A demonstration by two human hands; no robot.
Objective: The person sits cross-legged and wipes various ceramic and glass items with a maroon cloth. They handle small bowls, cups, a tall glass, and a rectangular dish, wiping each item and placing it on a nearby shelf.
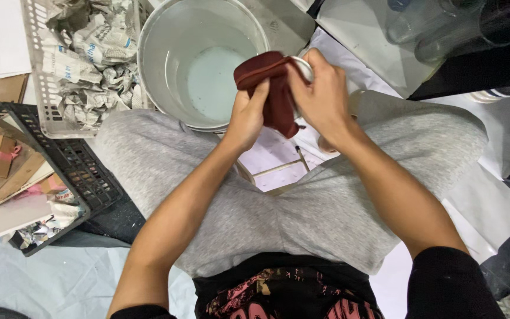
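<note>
- A dark red cloth (270, 88) is gripped by the left hand (248, 115) and pressed around a small round metal object (305, 66).
- That object is clasped by the right hand (323, 94), above the knees and just beside the white bucket (160, 35).
- Milky water (211, 80) is seen in the bucket.
- A slip is judged possible: the object, if wet, could be dropped into the bucket.
- Crumpled newspaper (87, 53) is held in a white basket (33, 77) nearby.

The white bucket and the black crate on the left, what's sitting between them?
In the head view, a white slotted basket full of crumpled newspaper sits between the white bucket and the black crate.
</note>
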